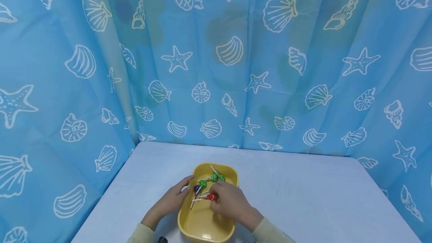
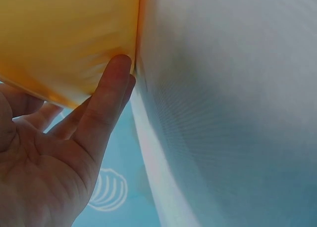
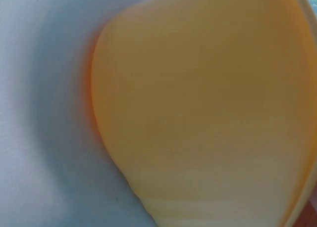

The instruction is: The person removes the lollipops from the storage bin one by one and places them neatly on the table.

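Observation:
A yellow plastic tub stands on the table with several wrapped lollipops in it. My left hand rests at the tub's left rim; in the left wrist view its fingers lie fairly straight against the tub's outer wall. Inside the tub, my right hand holds a red lollipop between thumb and fingers, its white stick pointing left. Green lollipops lie toward the far end, a purple one by the left wall. The right wrist view mostly shows the tub's outside.
A white cloth covers the table around the tub. Blue curtains with shell prints hang behind the table and at both sides. A small black object shows at the near edge, below the left hand.

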`<state>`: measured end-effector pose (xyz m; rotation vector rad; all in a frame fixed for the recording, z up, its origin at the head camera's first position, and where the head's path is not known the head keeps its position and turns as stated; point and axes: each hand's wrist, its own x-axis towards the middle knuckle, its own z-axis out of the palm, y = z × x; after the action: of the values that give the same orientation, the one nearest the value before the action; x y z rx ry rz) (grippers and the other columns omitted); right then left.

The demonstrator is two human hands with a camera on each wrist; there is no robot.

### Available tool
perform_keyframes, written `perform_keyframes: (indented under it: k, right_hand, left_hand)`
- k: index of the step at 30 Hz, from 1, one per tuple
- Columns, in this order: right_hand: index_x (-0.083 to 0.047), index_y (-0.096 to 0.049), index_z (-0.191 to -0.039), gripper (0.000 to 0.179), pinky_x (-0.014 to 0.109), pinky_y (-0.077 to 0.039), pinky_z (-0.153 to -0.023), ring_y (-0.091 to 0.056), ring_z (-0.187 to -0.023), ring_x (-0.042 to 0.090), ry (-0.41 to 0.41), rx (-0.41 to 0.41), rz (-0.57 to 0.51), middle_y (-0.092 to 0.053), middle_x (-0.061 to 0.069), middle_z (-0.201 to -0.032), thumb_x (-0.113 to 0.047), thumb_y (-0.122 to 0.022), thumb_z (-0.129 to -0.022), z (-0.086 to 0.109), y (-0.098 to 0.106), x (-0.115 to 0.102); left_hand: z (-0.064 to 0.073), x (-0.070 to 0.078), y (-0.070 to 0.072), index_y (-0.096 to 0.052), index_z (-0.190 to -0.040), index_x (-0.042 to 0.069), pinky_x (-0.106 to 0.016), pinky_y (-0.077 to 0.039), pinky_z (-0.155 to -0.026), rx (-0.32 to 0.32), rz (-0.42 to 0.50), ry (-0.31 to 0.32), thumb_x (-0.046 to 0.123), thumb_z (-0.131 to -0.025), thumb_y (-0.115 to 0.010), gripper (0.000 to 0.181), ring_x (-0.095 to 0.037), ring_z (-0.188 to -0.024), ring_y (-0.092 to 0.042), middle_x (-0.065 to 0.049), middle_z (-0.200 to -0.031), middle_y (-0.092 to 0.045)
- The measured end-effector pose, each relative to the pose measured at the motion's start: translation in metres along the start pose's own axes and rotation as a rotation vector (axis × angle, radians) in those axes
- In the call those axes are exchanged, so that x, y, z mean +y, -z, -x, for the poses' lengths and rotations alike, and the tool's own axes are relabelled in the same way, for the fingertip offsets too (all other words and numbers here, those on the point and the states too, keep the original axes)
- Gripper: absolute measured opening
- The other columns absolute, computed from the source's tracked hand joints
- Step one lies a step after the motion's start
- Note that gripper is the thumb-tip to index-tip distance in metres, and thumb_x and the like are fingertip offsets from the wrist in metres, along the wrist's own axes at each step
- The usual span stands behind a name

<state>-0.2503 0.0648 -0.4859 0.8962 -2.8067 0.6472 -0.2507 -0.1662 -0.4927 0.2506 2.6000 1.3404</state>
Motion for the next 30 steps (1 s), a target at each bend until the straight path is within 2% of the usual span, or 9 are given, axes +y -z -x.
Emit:
perform_keyframes:
  k: [7,15,21,24,30]
  right_hand:
    - [-0.016,-0.071,-0.102,0.027,0.021,-0.05,-0.064,-0.051,-0.074,0.003,-0.037,0.065,-0.07,-0.057,-0.008,-0.096,-0.015,-0.075,-0.075,0.007,0.009,0.002]
    - [-0.011,-0.073,-0.108,0.033,0.026,-0.054,-0.07,-0.059,-0.083,0.012,-0.059,0.143,-0.122,-0.058,-0.007,-0.099,-0.013,-0.074,-0.076,0.014,0.016,0.009]
    - [-0.013,-0.072,-0.105,0.027,0.026,-0.057,-0.074,-0.059,-0.085,0.007,-0.047,0.238,-0.125,-0.059,-0.007,-0.103,-0.013,-0.076,-0.078,0.022,0.018,0.018]
    - [-0.012,-0.073,-0.106,0.028,0.024,-0.056,-0.072,-0.057,-0.084,0.006,-0.044,0.276,-0.147,-0.058,-0.008,-0.1,-0.013,-0.076,-0.077,0.025,0.019,0.023]
    - [-0.011,-0.073,-0.108,0.029,0.026,-0.057,-0.07,-0.056,-0.083,0.004,-0.115,0.294,-0.226,-0.056,-0.011,-0.097,-0.011,-0.076,-0.08,0.032,0.023,0.031]
  left_hand:
    - [-0.001,0.001,-0.001,-0.045,-0.154,0.013,-0.066,-0.032,-0.112,0.013,-0.01,0.011,0.019,-0.108,-0.044,0.046,-0.045,-0.143,-0.037,-0.021,-0.153,-0.045]
    - [-0.003,0.0,-0.001,-0.044,-0.154,0.014,-0.066,-0.032,-0.112,0.008,-0.012,0.018,0.019,-0.108,-0.044,0.046,-0.045,-0.143,-0.036,-0.02,-0.154,-0.044]
    - [-0.004,-0.001,-0.001,-0.045,-0.154,0.016,-0.066,-0.032,-0.112,0.008,-0.013,0.018,0.02,-0.108,-0.045,0.046,-0.044,-0.143,-0.036,-0.019,-0.154,-0.045]
    - [-0.004,0.0,-0.001,-0.045,-0.153,0.016,-0.066,-0.032,-0.112,0.01,-0.013,0.027,0.02,-0.108,-0.045,0.046,-0.044,-0.143,-0.037,-0.019,-0.153,-0.046]
    - [-0.002,0.001,0.0,-0.045,-0.154,0.013,-0.065,-0.033,-0.112,0.006,-0.013,0.009,0.018,-0.108,-0.045,0.046,-0.044,-0.142,-0.038,-0.02,-0.152,-0.047]
